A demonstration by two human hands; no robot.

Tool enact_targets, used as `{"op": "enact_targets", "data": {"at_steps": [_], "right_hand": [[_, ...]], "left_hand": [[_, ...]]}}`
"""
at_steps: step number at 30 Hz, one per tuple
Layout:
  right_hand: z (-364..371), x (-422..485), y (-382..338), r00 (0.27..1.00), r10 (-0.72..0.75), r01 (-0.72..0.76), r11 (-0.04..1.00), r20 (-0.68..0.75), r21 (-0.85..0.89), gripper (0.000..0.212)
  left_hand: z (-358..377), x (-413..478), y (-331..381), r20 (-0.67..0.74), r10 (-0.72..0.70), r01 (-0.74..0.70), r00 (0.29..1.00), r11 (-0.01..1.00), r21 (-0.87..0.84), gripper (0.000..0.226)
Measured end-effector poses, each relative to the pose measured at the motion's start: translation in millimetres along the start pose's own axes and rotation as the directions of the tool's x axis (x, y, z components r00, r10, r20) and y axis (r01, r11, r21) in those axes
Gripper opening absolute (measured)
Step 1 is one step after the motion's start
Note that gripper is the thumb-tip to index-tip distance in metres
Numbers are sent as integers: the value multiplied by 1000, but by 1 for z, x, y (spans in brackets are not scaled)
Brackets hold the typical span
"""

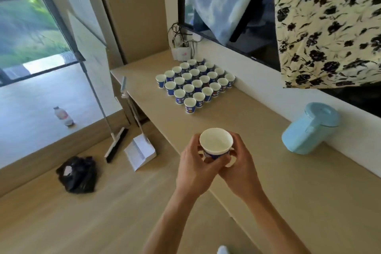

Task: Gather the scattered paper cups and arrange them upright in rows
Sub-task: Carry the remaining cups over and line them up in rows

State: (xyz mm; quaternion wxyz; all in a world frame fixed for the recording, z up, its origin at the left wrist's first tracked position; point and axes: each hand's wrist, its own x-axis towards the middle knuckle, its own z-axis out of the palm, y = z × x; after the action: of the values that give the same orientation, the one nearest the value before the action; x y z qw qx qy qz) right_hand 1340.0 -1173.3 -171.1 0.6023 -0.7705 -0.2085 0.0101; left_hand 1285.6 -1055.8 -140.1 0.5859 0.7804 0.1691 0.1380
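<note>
Above the near edge of the pale wooden desk [288, 181], the left hand [193, 169] and right hand [241, 169] are both cupping one upright blue-and-white paper cup [216, 144], fingers closed around its wall. The block of upright matching paper cups [195, 82] is standing well apart, farther along. Squeezing could be crushing the thin wall; a careless set-down is likely to topple neighbours.

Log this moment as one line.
stage: carrying cup | left hand: on cup | right hand: on cup | cup: upright, above counter edge | rows: upright on counter | next: likely add to rows
</note>
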Motion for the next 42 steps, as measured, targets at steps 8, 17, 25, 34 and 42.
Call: {"op": "enact_targets", "data": {"at_steps": [8,17,25,34,42], "right_hand": [[98,72,17,991,25,-25,1000,128,-3,66],[203,205,52,982,58,-85,986,180,145,67],[260,306,70,984,109,-130,980,143,152,60],[334,380,106,976,214,-209,972,-39,104,64],[402,412,137,882,345,-347,936,-321,53,65]], "left_hand": [[-76,72,-43,-120,-35,37,992,999,14,53],[-136,219,-84,-144,-77,95,987,988,120,46],[-173,334,-101,-95,-89,104,991,981,164,47],[-220,461,-156,195,-90,53,977,981,187,56],[-290,562,-219,460,-131,45,878,980,194,75]]}}
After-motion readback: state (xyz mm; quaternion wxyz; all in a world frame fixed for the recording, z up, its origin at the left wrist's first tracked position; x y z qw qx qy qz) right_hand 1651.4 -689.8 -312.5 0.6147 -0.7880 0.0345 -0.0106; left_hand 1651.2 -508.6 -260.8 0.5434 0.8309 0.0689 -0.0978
